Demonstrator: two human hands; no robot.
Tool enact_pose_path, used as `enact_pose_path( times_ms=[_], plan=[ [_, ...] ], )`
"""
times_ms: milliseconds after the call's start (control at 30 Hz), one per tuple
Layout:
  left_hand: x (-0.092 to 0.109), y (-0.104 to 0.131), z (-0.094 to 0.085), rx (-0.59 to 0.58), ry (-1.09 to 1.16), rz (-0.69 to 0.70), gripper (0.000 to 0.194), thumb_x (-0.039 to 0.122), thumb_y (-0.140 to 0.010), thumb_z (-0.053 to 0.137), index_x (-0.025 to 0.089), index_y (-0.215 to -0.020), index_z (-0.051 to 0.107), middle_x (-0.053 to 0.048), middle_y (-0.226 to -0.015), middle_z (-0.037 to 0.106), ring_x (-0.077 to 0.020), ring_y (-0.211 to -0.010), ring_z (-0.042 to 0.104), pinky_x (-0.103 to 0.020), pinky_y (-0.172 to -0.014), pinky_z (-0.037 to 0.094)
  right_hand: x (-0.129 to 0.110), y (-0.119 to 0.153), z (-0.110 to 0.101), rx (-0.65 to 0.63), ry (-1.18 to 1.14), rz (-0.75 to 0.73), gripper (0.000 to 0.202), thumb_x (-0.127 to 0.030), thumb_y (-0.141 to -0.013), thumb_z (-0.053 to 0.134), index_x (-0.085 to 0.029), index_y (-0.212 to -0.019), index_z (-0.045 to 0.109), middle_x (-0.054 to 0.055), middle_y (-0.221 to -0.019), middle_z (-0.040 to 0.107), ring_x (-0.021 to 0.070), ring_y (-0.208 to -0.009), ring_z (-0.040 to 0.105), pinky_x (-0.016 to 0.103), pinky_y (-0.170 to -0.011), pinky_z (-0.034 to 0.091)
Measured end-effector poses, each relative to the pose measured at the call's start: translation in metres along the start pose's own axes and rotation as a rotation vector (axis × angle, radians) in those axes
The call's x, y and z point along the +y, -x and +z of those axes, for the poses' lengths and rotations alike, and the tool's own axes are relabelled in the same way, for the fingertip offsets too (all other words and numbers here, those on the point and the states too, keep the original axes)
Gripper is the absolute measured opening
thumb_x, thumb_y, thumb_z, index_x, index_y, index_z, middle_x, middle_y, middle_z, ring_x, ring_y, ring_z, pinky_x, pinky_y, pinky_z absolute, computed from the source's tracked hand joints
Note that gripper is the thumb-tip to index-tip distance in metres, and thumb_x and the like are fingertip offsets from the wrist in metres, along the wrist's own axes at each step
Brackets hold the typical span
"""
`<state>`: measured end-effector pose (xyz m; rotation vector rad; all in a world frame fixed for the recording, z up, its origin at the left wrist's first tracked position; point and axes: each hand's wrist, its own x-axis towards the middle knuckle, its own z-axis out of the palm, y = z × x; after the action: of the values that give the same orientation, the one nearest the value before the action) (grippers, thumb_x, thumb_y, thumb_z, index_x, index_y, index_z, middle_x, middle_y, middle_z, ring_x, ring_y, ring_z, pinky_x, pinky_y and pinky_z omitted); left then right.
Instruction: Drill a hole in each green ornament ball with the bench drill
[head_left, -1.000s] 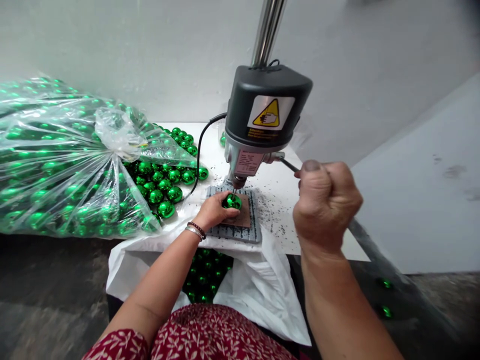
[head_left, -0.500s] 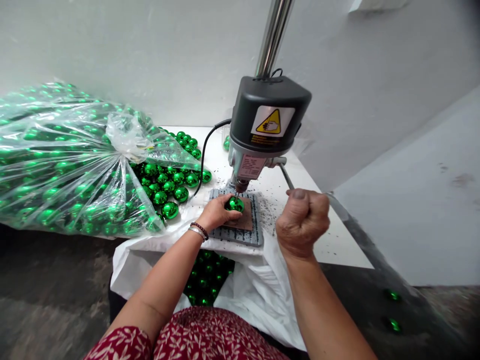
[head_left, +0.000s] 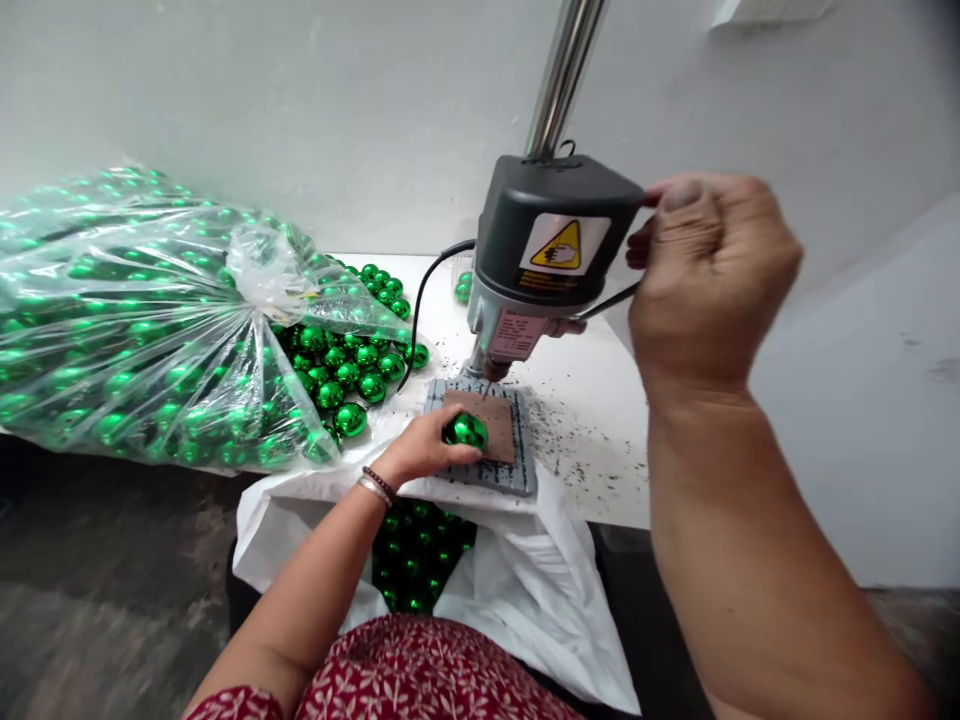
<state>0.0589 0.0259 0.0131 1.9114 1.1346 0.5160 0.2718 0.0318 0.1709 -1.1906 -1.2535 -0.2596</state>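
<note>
Between thumb and fingers, my left hand (head_left: 426, 444) grips a shiny green ball (head_left: 470, 431), over the front part of a brown board (head_left: 495, 413). That board lies on the grey slotted base (head_left: 517, 476) of a small drill press (head_left: 559, 235). The drill bit (head_left: 487, 387) points down behind the ball, apart from it. Raised at the right of the motor housing, my right hand (head_left: 709, 285) is closed around the end of the press's feed lever (head_left: 611, 300); its grip partly hides the lever's end.
A big clear plastic bag (head_left: 142, 330) full of green balls lies at the left, with loose balls (head_left: 349, 375) beside it. Below the table's front edge, a white sack (head_left: 525, 570) holds more balls. Dark shavings (head_left: 577, 440) litter the white table. A black cable (head_left: 420, 295) curves behind.
My right hand has swung the lever upward and the bit now stands clear of the ball. My left hand has drawn the ball toward me, off the spot under the bit.
</note>
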Motion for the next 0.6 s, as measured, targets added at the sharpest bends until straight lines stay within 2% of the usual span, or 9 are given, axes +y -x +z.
enact_pose_path(
  times_ms=[67,133,200,267,333,367,467,533,600],
  plan=[
    [-0.007,0.014,-0.011,-0.081,-0.009,0.002,0.065,0.038,-0.07,0.083,0.019,-0.13,0.069,-0.008,-0.119,0.076,-0.0238,-0.097,0.07,-0.034,-0.09,0.054,-0.004,0.002,0.004,0.005,-0.175,0.03,0.054,-0.06,-0.091,0.053,-0.01,-0.102,0.07,-0.004,-0.069,0.055,0.0014,-0.061,0.052,0.022,-0.064,0.043],
    [-0.013,0.022,-0.024,-0.06,-0.04,-0.035,0.069,0.041,-0.074,0.081,0.018,-0.137,0.065,-0.011,-0.125,0.075,-0.0222,-0.092,0.07,-0.033,-0.086,0.056,-0.007,0.004,0.007,0.011,-0.328,0.109,0.052,-0.061,-0.086,0.058,-0.011,-0.096,0.07,-0.007,-0.059,0.048,0.0004,-0.052,0.048,0.019,-0.053,0.037],
    [-0.018,0.022,-0.039,0.054,-0.139,-0.098,0.06,0.041,-0.085,0.072,0.016,-0.139,0.064,-0.013,-0.126,0.074,-0.0224,-0.092,0.071,-0.033,-0.087,0.056,-0.008,0.001,0.01,0.025,-0.46,0.255,0.053,-0.063,-0.089,0.053,-0.012,-0.086,0.068,-0.008,-0.051,0.044,0.0002,-0.043,0.044,0.018,-0.046,0.031],
    [-0.021,0.015,-0.054,0.223,-0.326,-0.176,0.047,0.036,-0.095,0.06,0.014,-0.136,0.065,-0.015,-0.128,0.073,-0.0259,-0.104,0.071,-0.036,-0.095,0.054,-0.009,-0.004,0.012,0.032,-0.55,0.377,0.053,-0.059,-0.094,0.046,-0.012,-0.078,0.065,-0.008,-0.046,0.041,0.0003,-0.037,0.04,0.018,-0.042,0.028],
    [-0.023,0.005,-0.069,0.364,-0.543,-0.267,0.043,0.027,-0.098,0.049,0.014,-0.136,0.065,-0.018,-0.134,0.069,-0.0302,-0.119,0.067,-0.04,-0.102,0.051,-0.011,-0.007,0.012,0.036,-0.576,0.393,0.045,-0.049,-0.096,0.051,-0.012,-0.074,0.062,-0.009,-0.044,0.04,-0.0003,-0.036,0.038,0.018,-0.041,0.027],
    [-0.024,-0.001,-0.075,0.379,-0.625,-0.32,0.044,0.024,-0.098,0.046,0.015,-0.137,0.064,-0.018,-0.137,0.067,-0.032,-0.123,0.065,-0.042,-0.102,0.051,-0.012,-0.006,0.011,0.043,-0.566,0.363,0.039,-0.045,-0.094,0.055,-0.012,-0.074,0.061,-0.009,-0.044,0.04,-0.0009,-0.036,0.038,0.017,-0.042,0.027],
    [-0.028,-0.017,-0.086,0.268,-0.762,-0.449,0.045,0.027,-0.095,0.05,0.015,-0.135,0.063,-0.019,-0.136,0.067,-0.0372,-0.123,0.065,-0.046,-0.098,0.053,-0.016,0.003,0.007,0.053,-0.492,0.237,0.033,-0.045,-0.087,0.061,-0.014,-0.075,0.06,-0.01,-0.047,0.042,-0.0023,-0.042,0.043,0.017,-0.046,0.028],
    [-0.031,-0.024,-0.087,0.182,-0.808,-0.465,0.045,0.03,-0.091,0.055,0.016,-0.133,0.064,-0.018,-0.136,0.068,-0.0379,-0.121,0.066,-0.047,-0.096,0.054,-0.017,0.014,0.003,0.076,-0.446,0.151,0.035,-0.048,-0.085,0.061,-0.014,-0.077,0.059,-0.01,-0.056,0.051,-0.0034,-0.046,0.048,0.017,-0.048,0.031],
    [-0.035,-0.029,-0.085,0.147,-0.848,-0.447,0.046,0.031,-0.089,0.058,0.017,-0.133,0.063,-0.018,-0.138,0.067,-0.0369,-0.122,0.066,-0.047,-0.096,0.053,-0.017,0.024,0.0,0.098,-0.412,0.085,0.036,-0.049,-0.087,0.06,-0.014,-0.079,0.058,-0.009,-0.067,0.059,-0.0042,-0.051,0.051,0.017,-0.05,0.034]
  ],
)
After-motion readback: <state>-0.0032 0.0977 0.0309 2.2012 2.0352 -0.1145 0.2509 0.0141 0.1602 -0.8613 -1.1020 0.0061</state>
